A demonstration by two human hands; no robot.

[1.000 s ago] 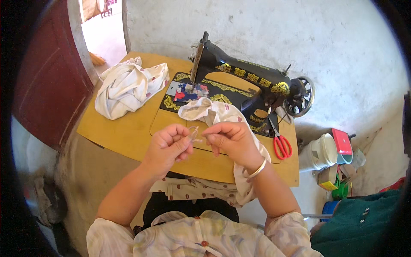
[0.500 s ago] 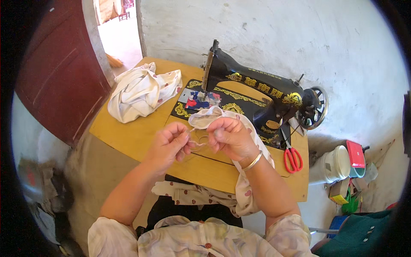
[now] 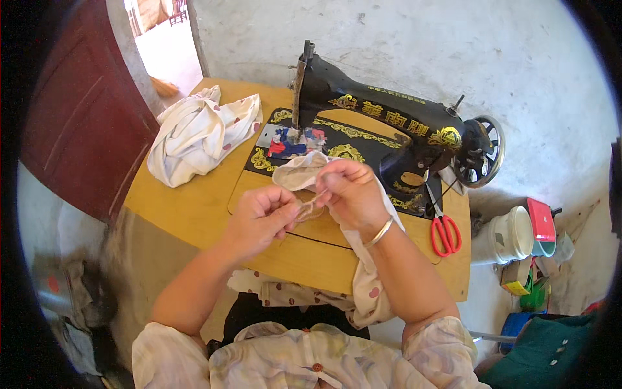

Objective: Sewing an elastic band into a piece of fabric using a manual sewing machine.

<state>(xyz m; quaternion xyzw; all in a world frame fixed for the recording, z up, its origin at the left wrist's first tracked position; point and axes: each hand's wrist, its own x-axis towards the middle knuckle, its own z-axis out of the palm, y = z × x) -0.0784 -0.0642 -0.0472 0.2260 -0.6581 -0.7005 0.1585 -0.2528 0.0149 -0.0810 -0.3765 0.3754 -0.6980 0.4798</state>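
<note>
Above the front part of the yellow sewing table, both hands are closed on a thin, pale, twisted strip; its exact kind is unclear. My left hand pinches one end between thumb and fingers. With thumb and forefinger, my right hand, a bangle at its wrist, grips the other end. Light cloth with dark red heart prints runs from behind the right hand, beneath that forearm and down over the table's front edge. Beyond the hands stands a black sewing machine with gold ornament, colourful scraps lying by its needle.
Red-handled scissors lie at the table's right side, by the machine base. A crumpled pale cloth rests at the back left. White buckets and a red box-like thing stand right of the table. A dark red door is at left.
The view has shifted slightly, so the table and machine appear higher and further left. My hands have turned a little, and the strip between them now slants up toward the right hand.
</note>
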